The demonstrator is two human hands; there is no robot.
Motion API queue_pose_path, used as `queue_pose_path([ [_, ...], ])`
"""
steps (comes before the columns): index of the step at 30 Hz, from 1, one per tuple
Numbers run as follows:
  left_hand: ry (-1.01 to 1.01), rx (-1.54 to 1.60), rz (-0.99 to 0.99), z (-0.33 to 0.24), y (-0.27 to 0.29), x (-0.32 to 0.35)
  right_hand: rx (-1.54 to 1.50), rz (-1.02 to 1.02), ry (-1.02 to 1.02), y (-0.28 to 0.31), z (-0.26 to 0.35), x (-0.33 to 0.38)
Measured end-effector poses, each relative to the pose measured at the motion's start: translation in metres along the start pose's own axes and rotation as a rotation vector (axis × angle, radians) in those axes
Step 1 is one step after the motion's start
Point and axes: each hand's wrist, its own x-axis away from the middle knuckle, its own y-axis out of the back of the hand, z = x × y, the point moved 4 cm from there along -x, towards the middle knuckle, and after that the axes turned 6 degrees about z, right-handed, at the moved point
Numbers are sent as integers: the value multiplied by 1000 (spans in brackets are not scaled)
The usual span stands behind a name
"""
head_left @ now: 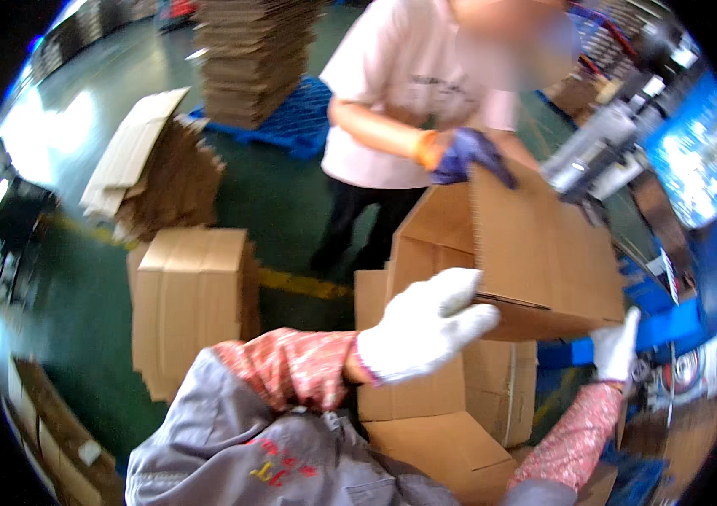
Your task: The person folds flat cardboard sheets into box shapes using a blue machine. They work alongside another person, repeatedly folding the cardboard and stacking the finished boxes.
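Grey jacket fabric [232, 447] with red floral sleeve covers fills the lower edge, closest to the lens. From it the left hand [427, 325], in a white knit glove, reaches forward and rests its fingers against the near side of a cardboard box [535, 253], the fingers curled loosely around the box's lower edge where a flap meets the wall. The right hand [615, 344], also in a white glove, presses flat and open against the box's lower right corner, fingers pointing up. The box is held up between the two hands, tilted, above a group of flattened and half-folded cartons [447, 413] lying just below it.

Across the box stands another person in a pale shirt [392, 84] and dark trousers (the face is not described). That person's hand, in a purple glove [472, 156] with an orange cuff, grips the top edge of the same box. A metal tool head [590, 152] on a blue machine frame [695, 219] hangs just beside the box's upper right corner.

Off to the left, a bundle of flat cartons [190, 304] stands on the green floor [291, 202], with loose cardboard sheets [139, 160] behind it and a tall stack of cardboard [253, 55] on a blue pallet [295, 122] well beyond.
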Motion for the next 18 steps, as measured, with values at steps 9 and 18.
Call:
queue_pose_path([
  [9,31,228,113,8,-7,3,2357,279,123,74,-80,22],
  [18,25,183,90,7,-5,9,2394,338,161,81,-82,24],
])
